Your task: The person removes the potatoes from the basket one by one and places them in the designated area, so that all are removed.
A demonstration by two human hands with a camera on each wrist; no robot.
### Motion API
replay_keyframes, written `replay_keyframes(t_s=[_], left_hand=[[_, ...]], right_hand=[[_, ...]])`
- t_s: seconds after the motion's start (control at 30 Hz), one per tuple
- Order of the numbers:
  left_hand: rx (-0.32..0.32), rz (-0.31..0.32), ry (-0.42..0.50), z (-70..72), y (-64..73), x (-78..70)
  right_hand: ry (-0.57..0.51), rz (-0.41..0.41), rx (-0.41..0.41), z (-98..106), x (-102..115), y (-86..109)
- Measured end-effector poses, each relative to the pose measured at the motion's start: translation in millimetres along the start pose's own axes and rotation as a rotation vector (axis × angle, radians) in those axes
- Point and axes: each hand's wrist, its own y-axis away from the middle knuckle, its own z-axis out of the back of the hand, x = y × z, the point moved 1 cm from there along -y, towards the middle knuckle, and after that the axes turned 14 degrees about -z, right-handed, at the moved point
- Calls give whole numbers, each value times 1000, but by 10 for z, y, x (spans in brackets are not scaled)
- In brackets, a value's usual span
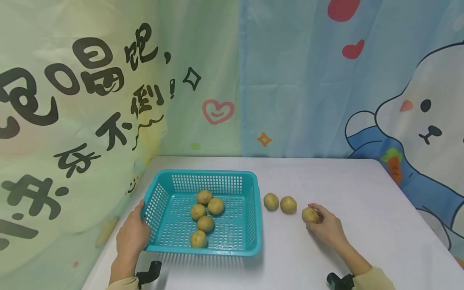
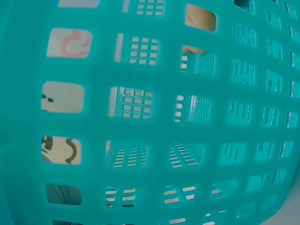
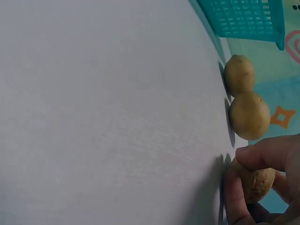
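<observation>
Right hand (image 1: 328,227) pinching potato (image 1: 310,215) at 3 o'clock of basket (image 1: 253,209); left hand (image 1: 132,235) gripping basket's 9 o'clock wall; backdrop (image 1: 108,100) reading 不倒.

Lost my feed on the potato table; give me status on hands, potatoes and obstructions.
Left hand holds basket rim. Right hand pinches potato on table. Two loose potatoes between it and basket; five inside.

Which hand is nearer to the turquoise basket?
The left hand. It holds the left wall of the turquoise basket. The right hand is apart, to the basket's right, with its fingers around a potato on the table.
</observation>
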Motion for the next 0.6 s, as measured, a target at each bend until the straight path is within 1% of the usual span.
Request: replay_keyframes(t_s=[0.2,0.4,0.6], left_hand=[[-2,5,1,-1,1,-1],[8,5,4,1,-4,5],[11,5,8,1,-6,12]], right_hand=[[-5,20,-14,-32,-7,-114],[-23,-3,12,-35,31,-204],[-50,-55,36,-20,43,-297]])
